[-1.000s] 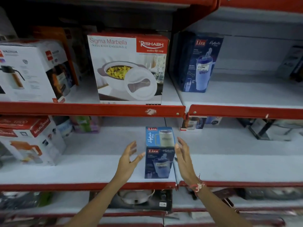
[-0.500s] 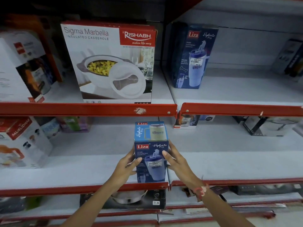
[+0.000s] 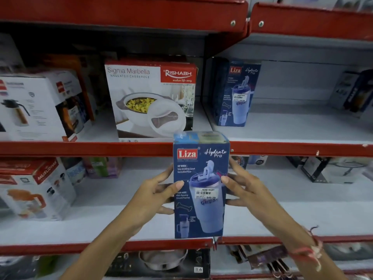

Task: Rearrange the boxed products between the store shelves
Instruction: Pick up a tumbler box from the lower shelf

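Observation:
A blue Liza Hydrate Pro tumbler box (image 3: 200, 184) stands upright in the air in front of the middle shelf (image 3: 113, 223), its top level with the red edge of the shelf above. My left hand (image 3: 155, 197) presses its left side and my right hand (image 3: 245, 190) its right side, thumbs on the front face. A second Liza box (image 3: 235, 93) of the same kind stands on the upper shelf (image 3: 298, 126), right bay, near the divider.
On the upper shelf a white Rishabh casserole box (image 3: 151, 98) sits left of the divider, with a white flask box (image 3: 38, 106) further left. A red-and-white Murlidhar box (image 3: 34, 188) stands at the left of the middle shelf. Dark boxes (image 3: 355, 93) occupy the far right.
Both hands closed on the blue box and lifted it off the middle shelf, up and toward me. The view has also drawn closer to the shelves.

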The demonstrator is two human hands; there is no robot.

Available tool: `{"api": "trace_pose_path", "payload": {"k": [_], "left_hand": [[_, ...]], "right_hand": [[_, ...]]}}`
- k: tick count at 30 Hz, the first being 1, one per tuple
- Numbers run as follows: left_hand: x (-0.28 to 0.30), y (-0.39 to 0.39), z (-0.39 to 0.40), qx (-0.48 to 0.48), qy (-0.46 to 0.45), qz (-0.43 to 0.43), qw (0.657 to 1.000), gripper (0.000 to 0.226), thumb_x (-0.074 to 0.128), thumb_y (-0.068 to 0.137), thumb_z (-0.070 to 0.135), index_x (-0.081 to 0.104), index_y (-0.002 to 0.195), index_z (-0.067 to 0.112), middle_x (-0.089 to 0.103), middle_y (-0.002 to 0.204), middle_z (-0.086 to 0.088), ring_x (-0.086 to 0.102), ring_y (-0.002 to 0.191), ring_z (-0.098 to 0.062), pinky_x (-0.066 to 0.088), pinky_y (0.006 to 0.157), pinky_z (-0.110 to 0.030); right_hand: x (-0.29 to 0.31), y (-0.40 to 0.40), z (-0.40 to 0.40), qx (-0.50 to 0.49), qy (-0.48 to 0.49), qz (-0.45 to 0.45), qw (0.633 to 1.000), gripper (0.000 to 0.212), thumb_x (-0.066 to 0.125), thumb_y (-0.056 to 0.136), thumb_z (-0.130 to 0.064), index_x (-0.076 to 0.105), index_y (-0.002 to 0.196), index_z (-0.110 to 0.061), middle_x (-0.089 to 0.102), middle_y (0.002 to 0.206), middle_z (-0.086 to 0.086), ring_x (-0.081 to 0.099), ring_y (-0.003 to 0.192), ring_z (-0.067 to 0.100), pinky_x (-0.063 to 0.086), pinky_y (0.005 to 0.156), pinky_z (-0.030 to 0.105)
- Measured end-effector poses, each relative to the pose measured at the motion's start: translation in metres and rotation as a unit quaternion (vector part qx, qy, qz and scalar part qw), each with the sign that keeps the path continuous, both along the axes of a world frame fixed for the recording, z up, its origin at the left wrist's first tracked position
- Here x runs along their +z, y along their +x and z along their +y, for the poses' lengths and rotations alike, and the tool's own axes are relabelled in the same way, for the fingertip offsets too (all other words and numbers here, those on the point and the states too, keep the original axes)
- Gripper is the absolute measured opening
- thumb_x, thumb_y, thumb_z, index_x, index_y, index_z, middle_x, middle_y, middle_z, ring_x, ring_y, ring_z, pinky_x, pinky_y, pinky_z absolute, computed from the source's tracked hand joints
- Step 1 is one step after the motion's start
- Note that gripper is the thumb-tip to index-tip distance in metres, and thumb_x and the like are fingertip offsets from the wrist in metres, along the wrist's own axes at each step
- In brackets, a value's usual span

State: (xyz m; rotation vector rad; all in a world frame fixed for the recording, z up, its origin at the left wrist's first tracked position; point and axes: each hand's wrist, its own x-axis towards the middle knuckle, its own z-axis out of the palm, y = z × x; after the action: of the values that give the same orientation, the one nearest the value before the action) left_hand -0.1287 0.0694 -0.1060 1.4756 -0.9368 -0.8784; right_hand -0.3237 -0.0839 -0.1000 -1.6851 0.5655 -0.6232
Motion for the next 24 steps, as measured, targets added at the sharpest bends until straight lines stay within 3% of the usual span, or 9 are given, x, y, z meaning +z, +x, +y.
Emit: {"api": "trace_pose_path", "payload": {"k": [2, 6, 11, 16, 19, 24], "left_hand": [[0.026, -0.001, 0.001, -0.004, -0.035, -0.025, 0.999, 0.067, 0.066, 0.072, 0.045, 0.046, 0.136, 0.042, 0.077, 0.096, 0.019, 0.071, 0.095, -0.002, 0.063, 0.065, -0.031], [0.074, 0.001, -0.004, -0.009, -0.082, -0.064, 0.995, 0.057, 0.064, 0.078, 0.042, 0.050, 0.133, 0.042, 0.077, 0.105, 0.010, 0.073, 0.097, -0.011, 0.064, 0.067, -0.037], [0.104, 0.000, -0.012, -0.024, -0.110, -0.062, 0.992, 0.048, 0.063, 0.085, 0.037, 0.051, 0.132, 0.042, 0.078, 0.102, 0.006, 0.074, 0.094, -0.016, 0.064, 0.064, -0.038], [0.107, -0.004, -0.021, -0.028, -0.104, -0.059, 0.992, 0.048, 0.062, 0.087, 0.036, 0.049, 0.133, 0.043, 0.076, 0.109, 0.002, 0.072, 0.100, -0.019, 0.063, 0.071, -0.047], [0.108, -0.008, -0.032, -0.031, -0.110, -0.055, 0.992, 0.052, 0.064, 0.084, 0.037, 0.049, 0.133, 0.043, 0.077, 0.107, 0.003, 0.073, 0.098, -0.016, 0.064, 0.068, -0.044], [0.115, -0.017, -0.077, -0.020, -0.159, -0.086, 0.983, 0.043, 0.061, 0.088, 0.034, 0.051, 0.128, 0.046, 0.076, 0.101, 0.018, 0.071, 0.091, 0.002, 0.059, 0.054, -0.022]], "right_hand": [[0.026, -0.003, 0.001, -0.004, -0.034, -0.015, 0.999, 0.061, 0.058, 0.089, -0.032, 0.036, 0.144, -0.048, 0.069, 0.125, -0.008, 0.066, 0.113, 0.015, 0.061, 0.082, 0.037], [0.073, -0.007, -0.001, -0.020, -0.073, -0.058, 0.995, 0.056, 0.057, 0.092, -0.026, 0.039, 0.141, -0.046, 0.076, 0.107, -0.015, 0.073, 0.094, 0.008, 0.061, 0.063, 0.024], [0.104, -0.011, 0.000, -0.039, -0.109, -0.087, 0.990, 0.060, 0.060, 0.083, -0.041, 0.043, 0.139, -0.050, 0.076, 0.110, -0.009, 0.073, 0.098, 0.015, 0.063, 0.072, 0.045], [0.105, -0.015, -0.004, -0.051, -0.103, -0.091, 0.989, 0.060, 0.060, 0.083, -0.039, 0.043, 0.140, -0.048, 0.074, 0.117, -0.004, 0.072, 0.103, 0.019, 0.062, 0.075, 0.051], [0.106, -0.019, -0.016, -0.055, -0.117, -0.097, 0.987, 0.056, 0.059, 0.086, -0.038, 0.044, 0.138, -0.052, 0.075, 0.113, -0.009, 0.073, 0.101, 0.016, 0.064, 0.069, 0.039], [0.114, -0.023, -0.051, -0.064, -0.161, -0.128, 0.976, 0.048, 0.055, 0.091, -0.034, 0.047, 0.135, -0.052, 0.072, 0.116, -0.020, 0.070, 0.104, 0.004, 0.058, 0.075, 0.016]]}}
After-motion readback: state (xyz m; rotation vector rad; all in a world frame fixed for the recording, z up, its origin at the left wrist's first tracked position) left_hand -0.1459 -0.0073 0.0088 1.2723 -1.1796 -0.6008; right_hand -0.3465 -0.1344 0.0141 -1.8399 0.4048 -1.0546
